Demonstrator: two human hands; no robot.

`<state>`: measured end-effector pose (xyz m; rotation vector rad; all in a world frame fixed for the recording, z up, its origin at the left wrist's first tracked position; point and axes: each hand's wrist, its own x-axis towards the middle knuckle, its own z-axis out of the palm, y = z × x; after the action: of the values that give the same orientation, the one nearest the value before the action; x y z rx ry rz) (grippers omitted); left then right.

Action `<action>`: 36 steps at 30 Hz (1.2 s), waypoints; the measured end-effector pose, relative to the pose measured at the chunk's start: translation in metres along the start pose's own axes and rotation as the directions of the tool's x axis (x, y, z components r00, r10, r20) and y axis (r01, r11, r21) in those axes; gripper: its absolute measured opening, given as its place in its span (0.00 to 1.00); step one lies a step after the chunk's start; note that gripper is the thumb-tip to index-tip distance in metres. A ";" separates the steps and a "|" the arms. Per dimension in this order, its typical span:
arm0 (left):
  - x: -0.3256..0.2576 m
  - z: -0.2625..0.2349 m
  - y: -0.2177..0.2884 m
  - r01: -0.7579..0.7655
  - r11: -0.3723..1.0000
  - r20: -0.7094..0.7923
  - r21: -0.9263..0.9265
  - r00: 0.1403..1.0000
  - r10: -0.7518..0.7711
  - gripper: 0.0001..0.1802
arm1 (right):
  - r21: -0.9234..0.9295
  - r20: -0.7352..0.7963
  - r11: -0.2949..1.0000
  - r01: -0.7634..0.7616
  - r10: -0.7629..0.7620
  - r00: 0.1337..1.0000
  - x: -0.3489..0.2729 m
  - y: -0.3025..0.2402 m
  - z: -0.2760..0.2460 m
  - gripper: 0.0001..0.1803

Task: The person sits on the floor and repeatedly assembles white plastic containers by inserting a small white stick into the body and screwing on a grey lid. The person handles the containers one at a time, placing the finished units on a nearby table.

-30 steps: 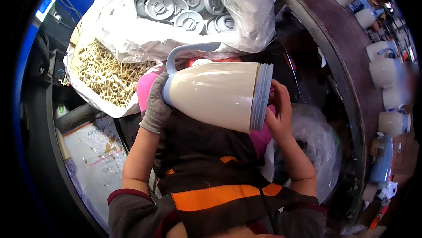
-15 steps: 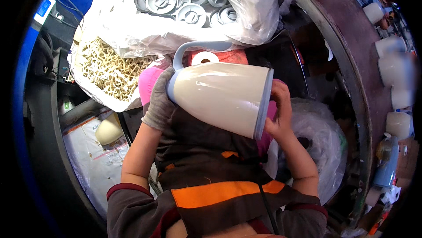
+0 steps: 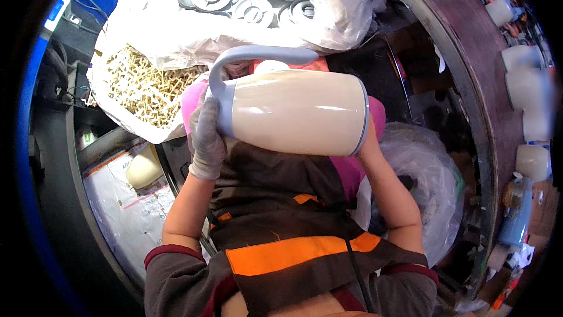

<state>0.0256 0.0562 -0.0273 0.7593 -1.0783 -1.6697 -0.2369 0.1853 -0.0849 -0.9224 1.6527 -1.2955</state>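
A cream vacuum jug [image 3: 299,112] lies level across my lap, its grey-blue collar to the left and its base to the right. Its grey-blue handle [image 3: 264,53] curves along the far side. My left hand [image 3: 206,141], in a light grey glove, is closed around the collar end. At the base end, my bare right hand [image 3: 368,141] holds the jug by its rim; most of its fingers are hidden behind the base. Just beyond the jug, a red object [image 3: 314,64] and a white round piece [image 3: 271,66] show in part.
Ahead stands a white plastic bag [image 3: 340,18] of grey round lids [image 3: 252,10]. Beside it is a sack of small tan pieces [image 3: 143,85]. A cream cup-shaped part [image 3: 144,167] lies at left. Several pale jugs [image 3: 528,91] line the right-hand bench [image 3: 469,41].
The jug has turned so its base faces farther away from view and its body lies more level. The handle has swung slightly left and farther up. My right hand's fingers have gone behind the base.
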 end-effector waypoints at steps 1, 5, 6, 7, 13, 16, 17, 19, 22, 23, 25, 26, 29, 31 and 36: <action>0.002 -0.005 -0.002 -0.132 0.984 0.030 0.123 0.991 0.129 0.23 | -0.072 0.056 0.991 -0.110 0.114 0.992 0.003 0.009 -0.005 0.25; 0.017 0.000 0.026 -0.394 0.850 0.354 0.351 0.896 0.269 0.21 | 0.018 0.153 0.917 -0.398 0.390 0.908 0.008 -0.005 -0.019 0.20; 0.022 0.003 0.039 -0.378 0.852 0.386 0.362 0.893 0.231 0.21 | -0.151 0.045 0.964 -0.218 0.227 0.973 0.015 -0.017 -0.028 0.18; 0.030 -0.002 0.046 -0.424 0.841 0.472 0.336 0.849 0.239 0.21 | -0.011 -0.024 0.998 -0.054 0.054 0.998 0.007 -0.026 -0.029 0.18; 0.040 0.035 0.047 -0.376 0.826 0.600 0.421 0.798 0.057 0.15 | 0.331 0.342 0.936 -0.120 -0.001 0.940 -0.073 -0.117 0.014 0.16; 0.042 0.048 0.040 -0.291 0.904 0.261 0.314 0.942 0.212 0.14 | 0.264 -0.155 0.912 0.316 -0.283 0.947 -0.080 -0.128 -0.015 0.18; 0.050 0.028 0.036 -0.378 0.827 0.312 0.416 0.914 0.261 0.14 | 0.289 -0.343 0.833 0.472 -0.370 0.863 -0.078 -0.138 -0.025 0.21; 0.044 0.015 0.031 -0.229 0.856 0.258 0.464 0.959 0.116 0.14 | 0.029 -0.561 0.754 0.657 -0.531 0.635 -0.067 -0.164 -0.050 0.30; 0.046 -0.004 0.012 -0.188 0.869 0.270 0.457 0.961 0.066 0.14 | -0.125 -0.693 0.574 0.809 -0.635 0.342 -0.037 -0.205 -0.104 0.29; 0.047 -0.014 0.005 -0.193 0.874 0.256 0.446 0.963 0.083 0.14 | -0.223 -0.755 0.576 0.787 -0.613 0.234 -0.024 -0.209 -0.121 0.28; 0.048 -0.032 -0.003 -0.246 0.841 0.166 0.481 0.968 0.188 0.10 | -0.321 -0.737 0.610 0.724 -0.641 0.213 0.000 -0.209 -0.157 0.23; 0.051 -0.051 -0.005 -0.208 0.849 0.133 0.486 0.978 0.163 0.10 | -0.371 -0.721 0.662 0.651 -0.647 0.247 0.012 -0.208 -0.176 0.21; 0.052 -0.141 -0.013 -0.072 0.840 -0.184 0.538 0.962 0.201 0.11 | -0.242 -0.786 0.839 0.488 -0.464 0.409 0.054 -0.192 -0.233 0.18; 0.048 -0.225 -0.027 -0.088 0.735 -0.316 0.673 0.864 0.392 0.14 | -0.249 -0.755 0.884 0.396 -0.433 0.492 0.065 -0.183 -0.277 0.20; -0.038 -0.400 -0.035 0.385 0.155 -0.406 0.910 0.747 0.526 0.23 | -0.323 -0.612 0.901 0.291 -0.433 0.662 0.055 -0.120 -0.160 0.23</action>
<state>0.3675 -0.0252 -0.2243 1.9560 -1.5495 -0.1059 -0.3987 0.1714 0.0441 -1.0042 2.2676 -1.9360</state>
